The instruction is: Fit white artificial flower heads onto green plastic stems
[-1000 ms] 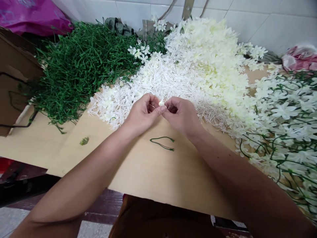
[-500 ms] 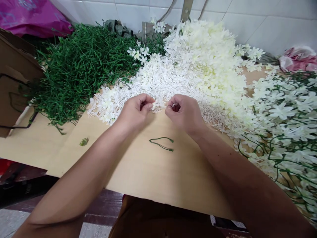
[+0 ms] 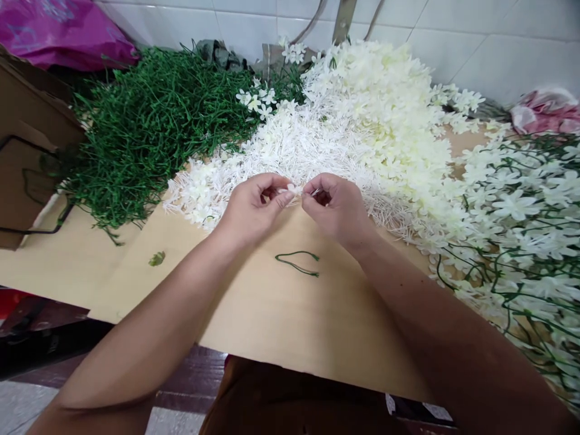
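Observation:
My left hand pinches a small white flower between thumb and forefinger. Close beside it, my right hand is closed on a thin white piece, mostly covered by its fingers; the fingertips of both hands nearly meet at the flower. Behind them spreads a heap of white stamens, which merges into pale yellow-white flower heads. Nearer to me, a bent green stem lies on the cardboard.
Green stems are piled at the back left, beside a cardboard box and a purple bag. White flowers on green stems cover the right side. A small greenish piece lies left of my left forearm.
My left hand has moved slightly right with the flower, closing the gap to my right hand. The view has shifted a little.

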{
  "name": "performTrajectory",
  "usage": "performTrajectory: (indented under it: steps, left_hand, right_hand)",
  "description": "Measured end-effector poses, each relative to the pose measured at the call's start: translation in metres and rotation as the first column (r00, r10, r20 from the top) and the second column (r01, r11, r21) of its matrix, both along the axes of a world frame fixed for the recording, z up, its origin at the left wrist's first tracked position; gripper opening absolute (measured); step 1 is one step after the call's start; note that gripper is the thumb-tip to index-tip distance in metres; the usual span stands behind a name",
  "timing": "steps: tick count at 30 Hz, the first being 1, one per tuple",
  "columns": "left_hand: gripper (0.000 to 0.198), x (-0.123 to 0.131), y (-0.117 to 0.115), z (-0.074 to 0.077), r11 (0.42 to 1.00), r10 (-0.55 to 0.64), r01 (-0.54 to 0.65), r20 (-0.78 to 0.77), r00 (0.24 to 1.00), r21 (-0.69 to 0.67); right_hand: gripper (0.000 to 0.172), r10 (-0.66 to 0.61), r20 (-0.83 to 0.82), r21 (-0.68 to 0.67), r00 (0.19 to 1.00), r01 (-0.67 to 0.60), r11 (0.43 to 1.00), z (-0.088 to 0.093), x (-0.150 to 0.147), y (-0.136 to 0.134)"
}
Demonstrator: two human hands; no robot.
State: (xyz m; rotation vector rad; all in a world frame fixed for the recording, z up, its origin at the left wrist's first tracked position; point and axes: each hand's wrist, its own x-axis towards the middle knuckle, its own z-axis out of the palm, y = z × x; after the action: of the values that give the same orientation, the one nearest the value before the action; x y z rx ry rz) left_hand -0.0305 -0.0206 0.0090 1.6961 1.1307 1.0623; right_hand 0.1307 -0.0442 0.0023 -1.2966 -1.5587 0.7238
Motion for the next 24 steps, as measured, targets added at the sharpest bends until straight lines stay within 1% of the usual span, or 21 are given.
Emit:
performTrajectory:
  steps: [3,5,6,10,13,15,19,24]
  left_hand:
    - [0.032,0.000,0.003,-0.001,0.990,0.012,0.010,0.161,0.987,-0.140]
    - [0.033,-0.004,0.006,-0.001,0.971,0.007,0.053,0.249,0.968,-0.233]
    - [0.034,-0.006,0.007,0.000,0.958,0.006,0.078,0.291,0.957,-0.278]
    - [0.036,-0.007,0.006,0.001,0.902,0.029,0.162,0.430,0.902,-0.400]
    - [0.037,-0.003,0.002,0.003,0.876,0.040,0.191,0.461,0.887,-0.444]
    - [0.034,-0.001,0.000,0.004,0.866,0.052,0.195,0.471,0.880,-0.460]
    - [0.031,0.003,-0.001,0.004,0.858,0.088,0.175,0.474,0.876,-0.483]
    - [0.029,0.005,-0.003,0.003,0.856,0.087,0.169,0.457,0.885,-0.489]
  right_hand:
    - [0.006,0.061,-0.088,-0.028,0.994,-0.064,0.998,0.001,0.003,0.002]
    - [0.003,0.103,-0.195,-0.056,0.975,-0.116,0.992,0.001,0.005,0.005]
    - [0.004,0.114,-0.256,-0.073,0.960,-0.137,0.988,0.001,0.007,0.007]
    - [0.022,0.108,-0.492,-0.161,0.864,-0.212,0.964,-0.006,0.009,0.010]
    - [0.034,0.117,-0.592,-0.206,0.798,-0.290,0.935,-0.010,0.004,0.008]
    - [0.039,0.105,-0.625,-0.223,0.774,-0.305,0.926,-0.011,0.000,0.006]
    - [0.040,0.060,-0.671,-0.232,0.739,-0.286,0.930,-0.009,-0.007,0.004]
    - [0.043,0.035,-0.701,-0.247,0.713,-0.287,0.926,-0.010,-0.008,0.002]
